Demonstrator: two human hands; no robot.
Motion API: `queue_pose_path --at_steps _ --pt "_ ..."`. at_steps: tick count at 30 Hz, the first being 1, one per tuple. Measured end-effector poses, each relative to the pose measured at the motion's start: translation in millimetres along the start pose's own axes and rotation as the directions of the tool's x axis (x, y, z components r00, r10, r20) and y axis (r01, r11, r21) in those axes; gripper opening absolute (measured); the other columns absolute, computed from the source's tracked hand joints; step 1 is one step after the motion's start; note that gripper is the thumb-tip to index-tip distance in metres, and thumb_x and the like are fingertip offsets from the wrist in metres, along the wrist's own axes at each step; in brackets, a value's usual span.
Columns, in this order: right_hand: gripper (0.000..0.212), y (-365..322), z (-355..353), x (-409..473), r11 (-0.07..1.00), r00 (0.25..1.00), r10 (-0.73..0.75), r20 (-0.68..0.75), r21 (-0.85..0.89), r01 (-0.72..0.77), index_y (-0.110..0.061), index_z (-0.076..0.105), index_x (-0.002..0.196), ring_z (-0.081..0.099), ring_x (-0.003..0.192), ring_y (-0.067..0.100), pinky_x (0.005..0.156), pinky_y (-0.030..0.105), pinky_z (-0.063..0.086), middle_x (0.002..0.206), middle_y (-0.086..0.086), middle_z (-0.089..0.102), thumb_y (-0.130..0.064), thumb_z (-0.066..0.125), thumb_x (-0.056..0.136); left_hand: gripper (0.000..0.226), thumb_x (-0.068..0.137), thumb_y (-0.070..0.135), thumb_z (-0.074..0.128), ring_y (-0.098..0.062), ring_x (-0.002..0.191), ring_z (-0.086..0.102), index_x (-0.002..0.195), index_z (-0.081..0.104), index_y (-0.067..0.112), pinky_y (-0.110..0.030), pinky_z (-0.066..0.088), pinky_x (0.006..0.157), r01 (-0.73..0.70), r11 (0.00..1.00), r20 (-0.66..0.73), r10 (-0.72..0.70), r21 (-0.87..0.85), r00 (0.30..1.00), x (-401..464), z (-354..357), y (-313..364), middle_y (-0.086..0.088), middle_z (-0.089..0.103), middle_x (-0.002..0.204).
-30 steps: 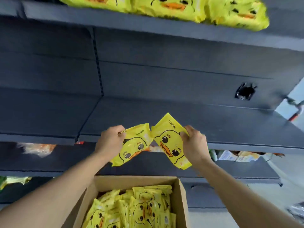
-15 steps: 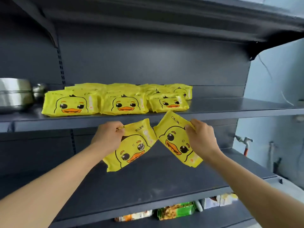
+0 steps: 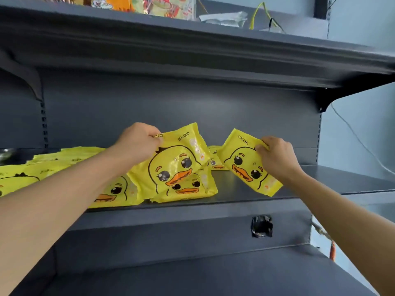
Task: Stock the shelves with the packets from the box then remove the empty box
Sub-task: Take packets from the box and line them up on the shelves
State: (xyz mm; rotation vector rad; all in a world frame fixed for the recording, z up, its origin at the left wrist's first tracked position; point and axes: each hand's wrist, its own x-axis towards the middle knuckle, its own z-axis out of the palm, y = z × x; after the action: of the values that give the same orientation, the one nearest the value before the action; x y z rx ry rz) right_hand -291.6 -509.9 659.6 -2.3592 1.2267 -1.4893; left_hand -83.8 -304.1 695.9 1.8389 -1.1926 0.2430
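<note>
Left hand (image 3: 136, 142): fingers curled over the top edge of a yellow duck packet (image 3: 171, 159), gripping it tilted, lower part overlapping a packet already lying at the shelf front (image 3: 188, 189). Right hand (image 3: 277, 157): thumb and fingers pinching the upper right corner of a second duck packet (image 3: 248, 163), tilted too, lower corner down at the front lip of the shelf (image 3: 320, 178), over a bare patch of board to the right of the stocked row.

Further out: a row of the same yellow packets (image 3: 42, 167) laid flat along the left and middle of that shelf, a few more (image 3: 215, 162) behind, between the two held ones. To the right, bare dark board. Below, another dark shelf (image 3: 192, 274) with nothing on its visible part; above, an upper shelf (image 3: 192, 39) with mixed colourful packaging on top.

No box in view, so impossible to tell how many packets remain inside.

Judged from this: stocking well under way, part of one shelf filled, two packets in hand and not yet set down. Left to do: lay these two flat, probably fill the free stretch at the right, empty the box, then take it away. Box removal clearly not reached.
</note>
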Motion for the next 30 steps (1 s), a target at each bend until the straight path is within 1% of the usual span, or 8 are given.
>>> queue_pose_path --at_steps 3,6,8,16,18,20,23,30 --pt "0.028 23.6 21.1 48.7 0.999 0.999 -0.009 0.04 -0.045 0.011 -0.016 0.041 0.067 0.048 0.071 0.031 0.052 0.027 0.031 0.075 0.008 0.051 -0.021 0.041 0.095 0.014 0.094 0.016 0.053 -0.019 0.079 0.053 0.095 0.066 0.015 -0.028 0.037 0.064 0.013 1.0 -0.021 -0.013 -0.006 1.0 33.5 16.8 13.7 -0.001 0.059 0.082" --pt "0.021 39.4 50.5 88.6 0.996 0.991 -0.046 0.127 -0.072 0.056 -0.013 0.048 0.077 0.051 0.074 0.032 0.055 0.027 0.034 0.077 0.008 0.052 -0.022 0.042 0.095 0.014 0.094 0.015 0.052 -0.014 0.061 0.044 0.085 0.063 0.013 -0.031 0.042 0.056 0.038 0.998 -0.037 -0.035 0.059 0.999 62.0 33.1 21.2 0.001 0.048 0.065" --pt "0.018 47.3 74.0 111.9 0.993 0.975 -0.092 0.201 -0.057 0.106 -0.014 0.051 0.08 0.053 0.077 0.032 0.058 0.028 0.036 0.079 0.009 0.054 -0.022 0.042 0.095 0.016 0.094 0.015 0.053 -0.011 0.052 0.036 0.082 0.063 0.012 -0.026 0.032 0.048 0.065 0.993 -0.051 -0.06 0.098 0.997 78.8 43.6 22.2 0.002 0.044 0.06" --pt "0.034 61.3 155.3 174.8 0.94 0.811 -0.308 0.497 0.027 0.341 -0.026 0.039 0.064 0.046 0.08 0.022 0.068 0.027 0.033 0.069 -0.007 0.043 -0.017 0.045 0.097 0.016 0.094 0.019 0.052 -0.009 0.057 0.039 0.086 0.065 0.014 -0.024 0.03 0.052 0.141 0.97 -0.097 -0.123 0.199 0.988 124.6 72.2 7.2 0.002 0.048 0.065" --pt "0.023 62.2 169.9 183.6 0.925 0.763 -0.334 0.554 0.036 0.379 -0.022 0.054 0.076 0.049 0.09 0.023 0.076 0.029 0.036 0.081 -0.006 0.052 -0.019 0.046 0.097 0.016 0.095 0.019 0.052 -0.009 0.057 0.038 0.089 0.066 0.014 -0.023 0.03 0.052 0.153 0.964 -0.115 -0.13 0.218 0.985 131.7 76.0 4.5 0.004 0.047 0.064" --pt "0.02 62.8 183.5 189.3 0.915 0.736 -0.349 0.581 0.039 0.402 -0.012 0.063 0.104 0.051 0.101 0.024 0.09 0.035 0.039 0.105 0.003 0.061 -0.023 0.048 0.097 0.016 0.095 0.02 0.052 -0.009 0.055 0.037 0.088 0.066 0.015 -0.023 0.029 0.051 0.16 0.961 -0.125 -0.134 0.227 0.983 137.8 79.7 4.1 0.004 0.046 0.063" --pt "0.029 63.9 195.8 189.1 0.896 0.75 -0.353 0.559 -0.031 0.444 -0.015 0.059 0.118 0.052 0.108 0.026 0.1 0.041 0.036 0.119 0.006 0.06 -0.03 0.049 0.095 0.017 0.095 0.02 0.052 -0.011 0.057 0.039 0.085 0.066 0.015 -0.025 0.029 0.052 0.141 0.966 -0.107 -0.121 0.215 0.987 148.0 87.1 6.2 0.001 0.049 0.067" --pt "0.035 89.6 163.1 209.6 0.936 0.847 -0.305 0.435 -0.025 0.35 -0.01 0.054 0.117 0.054 0.107 0.029 0.092 0.04 0.046 0.123 0.008 0.055 -0.026 0.06 0.087 0.014 0.093 0.023 0.055 -0.015 0.063 0.046 0.085 0.067 0.021 -0.025 0.034 0.058 0.025 0.988 0.03 -0.029 0.154 0.999 177.4 130.1 33.3 -0.001 0.056 0.074"
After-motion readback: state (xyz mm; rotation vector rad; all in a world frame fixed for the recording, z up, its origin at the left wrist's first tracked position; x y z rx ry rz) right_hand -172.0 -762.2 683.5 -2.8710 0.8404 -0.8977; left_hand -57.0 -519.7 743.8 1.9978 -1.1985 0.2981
